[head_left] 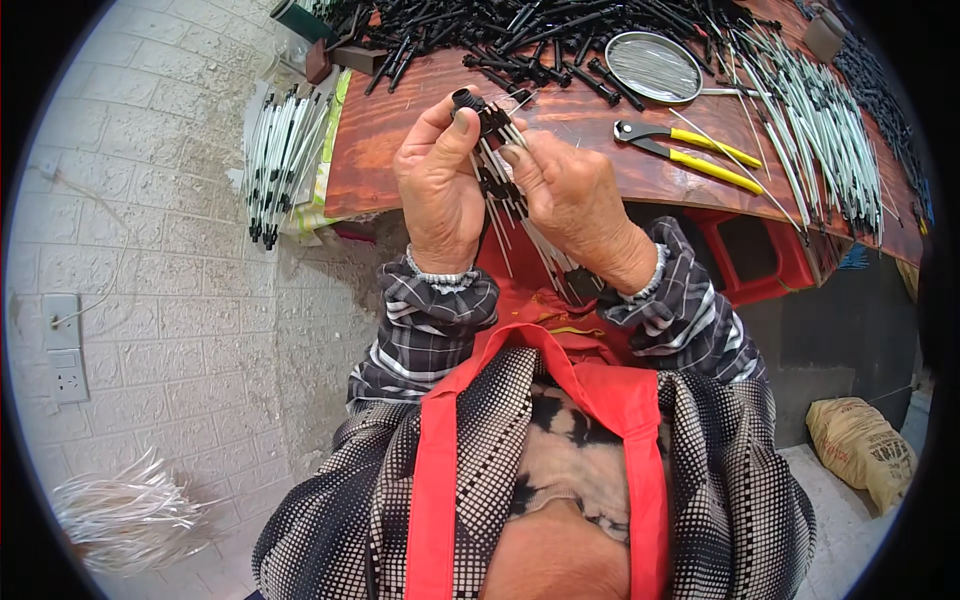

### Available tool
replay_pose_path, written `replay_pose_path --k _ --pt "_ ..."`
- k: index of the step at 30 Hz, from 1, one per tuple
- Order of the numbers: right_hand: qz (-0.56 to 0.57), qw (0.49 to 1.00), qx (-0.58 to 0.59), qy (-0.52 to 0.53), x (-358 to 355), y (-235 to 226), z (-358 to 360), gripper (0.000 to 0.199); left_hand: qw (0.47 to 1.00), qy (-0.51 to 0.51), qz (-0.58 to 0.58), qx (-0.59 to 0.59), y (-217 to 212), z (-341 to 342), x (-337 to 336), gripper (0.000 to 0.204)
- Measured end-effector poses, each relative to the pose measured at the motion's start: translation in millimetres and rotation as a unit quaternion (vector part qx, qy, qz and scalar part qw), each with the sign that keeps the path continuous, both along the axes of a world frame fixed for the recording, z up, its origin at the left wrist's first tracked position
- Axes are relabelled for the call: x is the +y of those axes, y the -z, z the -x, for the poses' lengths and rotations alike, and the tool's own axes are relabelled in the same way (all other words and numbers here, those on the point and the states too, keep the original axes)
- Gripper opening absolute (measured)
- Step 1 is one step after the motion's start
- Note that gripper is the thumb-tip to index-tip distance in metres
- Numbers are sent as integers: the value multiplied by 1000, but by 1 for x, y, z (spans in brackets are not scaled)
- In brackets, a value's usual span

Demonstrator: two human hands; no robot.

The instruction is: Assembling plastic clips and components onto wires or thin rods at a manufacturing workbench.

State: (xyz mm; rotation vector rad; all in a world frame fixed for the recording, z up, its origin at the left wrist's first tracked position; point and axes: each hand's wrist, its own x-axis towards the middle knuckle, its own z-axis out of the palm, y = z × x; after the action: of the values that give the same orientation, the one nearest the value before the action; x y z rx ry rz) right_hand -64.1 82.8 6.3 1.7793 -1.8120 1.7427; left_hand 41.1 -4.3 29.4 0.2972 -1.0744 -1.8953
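Above the table's near edge, my left hand (440, 180) is closed, with a short black ribbed plastic piece (465, 99) pinched between thumb and fingers. My right hand (575, 195) is closed beside it, the thumb pressing on a bundle of thin white rods with black fittings (508, 205). The rods hang down between both hands, over my red apron (590, 350). Their upper ends meet the black piece near my left fingertips; whether they are joined there I cannot tell. My palms hide part of the bundle.
Pincers with yellow handles (700, 155) lie on the reddish wooden table (370, 150) near a round metal-rimmed dish (655, 68). Black plastic parts (520, 30) heap up behind. White rods lie in bundles at right (825, 140) and left (285, 165). A red stool (750, 250) stands underneath.
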Motion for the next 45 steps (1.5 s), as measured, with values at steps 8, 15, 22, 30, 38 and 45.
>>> replay_pose_path --k 8,15,22,30,38,45 --pt "-74 993 -73 -51 8 -10 1 24 998 52 17 23 5 -6 -7 25" --pt "-70 991 -106 -37 6 -4 -1 25 993 81 25 -76 -9 -5 -5 37" --pt "-57 995 -82 20 -2 1 -5 21 986 34 52 -157 -17 -3 2 34" --pt "-25 996 -83 2 2 -4 -12 23 990 -84 79 -82 1 8 14 27" --pt "-59 992 -42 -102 5 -8 7 25 995 -26 82 -41 -4 -1 10 28" --pt "-69 995 -9 -76 -1 -6 11 23 998 -2 66 -12 -3 -5 6 26"
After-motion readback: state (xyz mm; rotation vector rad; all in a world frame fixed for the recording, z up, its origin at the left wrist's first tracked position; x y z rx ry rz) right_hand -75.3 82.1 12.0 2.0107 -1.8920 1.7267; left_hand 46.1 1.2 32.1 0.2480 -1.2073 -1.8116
